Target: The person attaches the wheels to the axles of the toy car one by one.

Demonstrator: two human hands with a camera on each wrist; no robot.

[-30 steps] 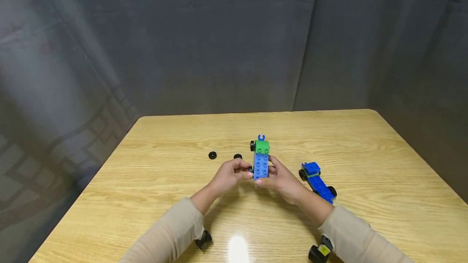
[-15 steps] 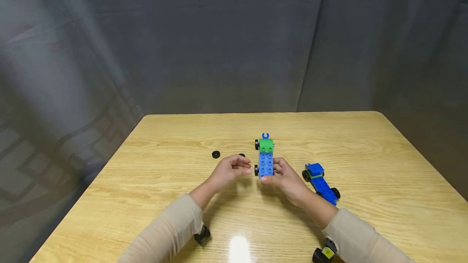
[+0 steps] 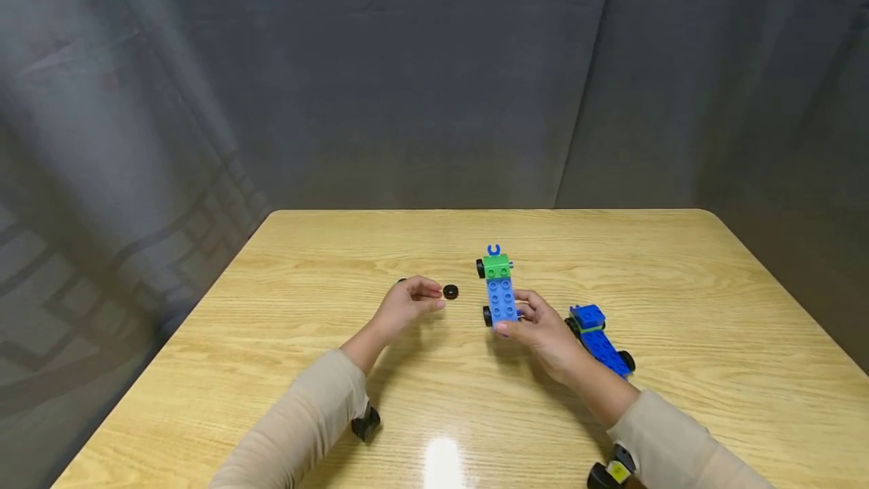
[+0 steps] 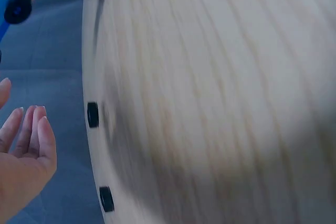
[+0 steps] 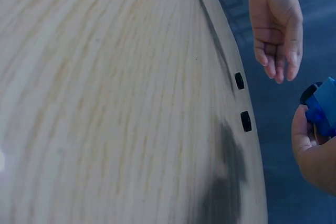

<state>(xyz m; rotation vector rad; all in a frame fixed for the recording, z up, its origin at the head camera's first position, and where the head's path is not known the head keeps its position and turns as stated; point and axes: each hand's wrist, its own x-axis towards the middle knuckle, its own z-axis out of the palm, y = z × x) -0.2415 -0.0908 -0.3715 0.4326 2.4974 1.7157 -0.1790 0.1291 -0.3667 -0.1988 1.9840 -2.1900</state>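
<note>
The left hand (image 3: 407, 302), fingers loose and holding nothing, has drawn away leftward from the green-and-blue toy car (image 3: 502, 299), whose near end the right hand (image 3: 551, 339) grips. Both mounted wheels (image 3: 480, 269) stay on the car's left, so that side seems complete; a pin (image 3: 511, 265) on its right is bare. Loose wheels (image 4: 93, 115) lie left of the car, a dark-blue vehicle (image 3: 600, 342) right.

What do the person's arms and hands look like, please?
The left sleeve and right sleeve are plain beige. The left hand and right hand wear no gloves. A black device shows by each sleeve; the right one bears a yellow patch.
</note>
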